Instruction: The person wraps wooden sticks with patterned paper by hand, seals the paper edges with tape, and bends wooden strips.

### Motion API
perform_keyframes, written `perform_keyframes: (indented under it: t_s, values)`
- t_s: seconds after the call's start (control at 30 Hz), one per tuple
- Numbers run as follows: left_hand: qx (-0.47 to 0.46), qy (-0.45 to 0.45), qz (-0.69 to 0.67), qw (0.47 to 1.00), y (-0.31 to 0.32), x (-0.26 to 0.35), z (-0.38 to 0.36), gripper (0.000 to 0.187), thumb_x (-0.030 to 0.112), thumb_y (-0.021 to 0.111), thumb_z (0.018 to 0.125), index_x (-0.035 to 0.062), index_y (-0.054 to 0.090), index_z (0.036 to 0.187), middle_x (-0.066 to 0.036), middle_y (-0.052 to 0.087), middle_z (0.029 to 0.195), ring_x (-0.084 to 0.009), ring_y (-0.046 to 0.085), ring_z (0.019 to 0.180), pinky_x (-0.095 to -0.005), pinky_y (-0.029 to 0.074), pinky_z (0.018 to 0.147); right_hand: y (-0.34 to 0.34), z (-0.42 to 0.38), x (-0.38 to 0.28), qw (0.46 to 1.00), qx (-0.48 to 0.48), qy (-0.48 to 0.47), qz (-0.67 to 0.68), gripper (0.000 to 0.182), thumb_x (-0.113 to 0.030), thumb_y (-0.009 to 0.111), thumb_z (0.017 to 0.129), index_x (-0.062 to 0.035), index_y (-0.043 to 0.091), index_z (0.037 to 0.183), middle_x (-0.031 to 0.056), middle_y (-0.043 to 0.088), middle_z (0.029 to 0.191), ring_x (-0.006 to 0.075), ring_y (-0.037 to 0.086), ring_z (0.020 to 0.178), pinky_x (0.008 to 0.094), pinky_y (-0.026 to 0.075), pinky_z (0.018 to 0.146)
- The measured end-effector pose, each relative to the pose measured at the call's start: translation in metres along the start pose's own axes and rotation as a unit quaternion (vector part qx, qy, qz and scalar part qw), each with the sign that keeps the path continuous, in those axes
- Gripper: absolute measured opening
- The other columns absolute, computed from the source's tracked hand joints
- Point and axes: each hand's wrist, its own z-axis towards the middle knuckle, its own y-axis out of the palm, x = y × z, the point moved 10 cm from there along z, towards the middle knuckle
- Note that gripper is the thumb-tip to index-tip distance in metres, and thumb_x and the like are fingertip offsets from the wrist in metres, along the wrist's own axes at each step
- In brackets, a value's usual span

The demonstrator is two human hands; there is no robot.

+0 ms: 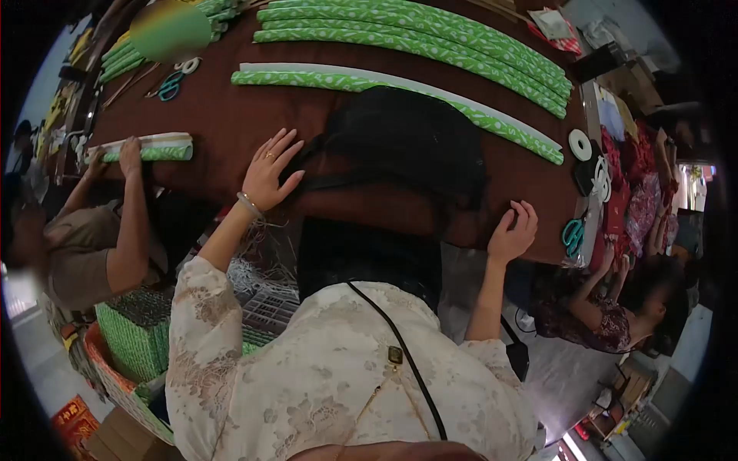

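My left hand rests on the brown table cover with its fingers spread, beside the strap of a black cloth item. That black item lies across the table's front middle. My right hand is at the table's front edge, right of the black item, fingers apart and slightly curled, holding nothing. Behind the black item lies a long green patterned roll with a white edge. Several more green rolls lie side by side at the back.
A co-worker at the left handles a short green roll. Teal scissors lie near the back left, others at the right edge beside a white tape roll. Another person sits right. A basket stands lower left.
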Motion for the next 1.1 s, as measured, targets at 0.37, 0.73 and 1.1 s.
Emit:
perform_keyframes:
  t_s: [0.37,0.73,1.1]
  values:
    - [0.101,0.003,-0.04,0.994,-0.008,-0.008,-0.013,0.033,0.025,0.057,0.081,0.0057,0.057,0.108,-0.01,0.05,0.122,-0.0254,0.041,0.119,-0.0375,0.033,0.098,-0.004,-0.004,-0.002,0.999,0.029,-0.025,-0.027,0.015,-0.021,0.05,0.084,-0.0156,0.062,0.09,-0.0004,0.055,0.107,0.0221,0.053,0.096,0.0378,0.042,0.078]
    - [0.285,-0.259,-0.451,0.805,-0.006,-0.096,-0.038,0.019,0.019,0.068,0.076,0.003,0.064,0.086,-0.002,0.064,0.08,-0.0072,0.057,0.073,-0.0223,0.046,0.066,0.0,-0.001,-0.004,0.998,0.01,-0.044,-0.041,0.018,-0.02,0.048,0.086,-0.0124,0.064,0.09,0.0042,0.058,0.102,0.0236,0.056,0.09,0.0353,0.046,0.072]
    - [0.349,-0.263,-0.438,0.785,-0.007,-0.101,-0.047,0.015,0.018,0.068,0.075,0.0048,0.064,0.08,-0.003,0.062,0.079,-0.0116,0.058,0.076,-0.0252,0.045,0.068,0.012,0.0,0.009,0.99,-0.039,0.034,-0.134,0.021,-0.024,0.046,0.087,-0.0151,0.063,0.092,0.0004,0.055,0.107,0.0206,0.055,0.093,0.0351,0.044,0.075]
